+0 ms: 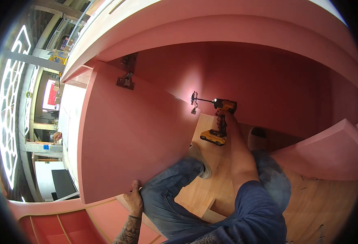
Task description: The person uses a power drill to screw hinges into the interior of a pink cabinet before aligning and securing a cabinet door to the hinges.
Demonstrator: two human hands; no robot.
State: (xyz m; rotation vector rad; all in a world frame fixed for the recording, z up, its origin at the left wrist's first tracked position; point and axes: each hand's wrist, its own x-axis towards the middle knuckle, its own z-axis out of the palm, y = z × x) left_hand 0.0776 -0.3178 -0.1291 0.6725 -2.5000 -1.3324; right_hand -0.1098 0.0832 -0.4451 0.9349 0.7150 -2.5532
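My right hand [223,118] grips a black and yellow cordless impact driver [227,106]. The driver's long bit points left and reaches a metal hinge [194,99], lit by the driver's lamp. That hinge sits where the pink cabinet door [134,134] meets the cabinet's inner wall. A second hinge [125,81] shows near the door's other end. With the thumb on its face, my left hand [134,198] holds the door's free edge; the fingers behind are mostly hidden.
Around me curves the pink cabinet body [227,30]. Another pink panel [329,152] juts in at the right. Below lies a wooden floor [309,207] with a few screws. Red compartments [61,229] are at lower left; another person's hand [57,137] shows far left.
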